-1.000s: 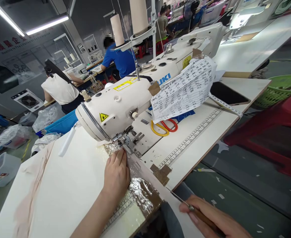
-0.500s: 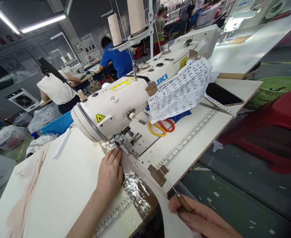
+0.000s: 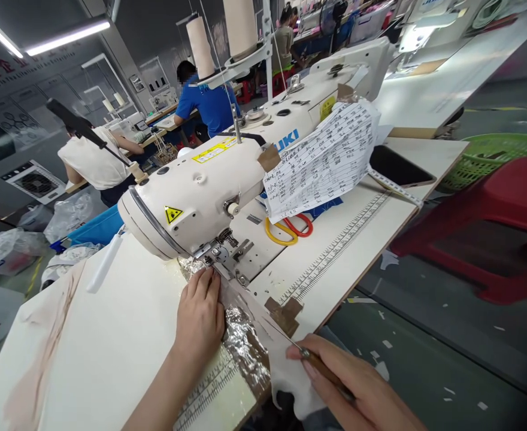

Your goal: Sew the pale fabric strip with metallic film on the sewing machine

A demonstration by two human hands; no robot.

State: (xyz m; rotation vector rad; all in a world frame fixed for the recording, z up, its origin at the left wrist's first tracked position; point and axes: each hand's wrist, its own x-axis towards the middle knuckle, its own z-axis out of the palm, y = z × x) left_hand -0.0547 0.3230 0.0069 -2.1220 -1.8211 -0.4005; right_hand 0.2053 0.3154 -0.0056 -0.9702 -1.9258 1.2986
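Note:
My left hand [image 3: 199, 314] lies palm down beside the sewing machine's presser foot [image 3: 209, 258], its fingers close together and pressing on a thin pale fabric strip [image 3: 257, 311]. The needle area is partly hidden by the machine head. In my right hand [image 3: 339, 377] is an awl [image 3: 320, 366] with a wooden handle and a thin metal shaft. Its tip reaches toward the strip near the table's front edge. From there the loose end of the fabric hangs down beside my right fingers; whether they also pinch it I cannot tell.
A white sewing machine [image 3: 200, 185] spans the table. Behind the foot lie scissors [image 3: 281, 230] with yellow and red handles, near a handwritten sheet [image 3: 321, 161] and a phone [image 3: 400, 166]. Pinkish fabric [image 3: 43, 365] lies left. A red stool [image 3: 483, 233] stands right. People work beyond.
My right hand with the awl has moved left and slightly up, closer to the fabric. The fabric's hanging end has shifted and folded. My left hand stays by the presser foot; the view has shifted slightly.

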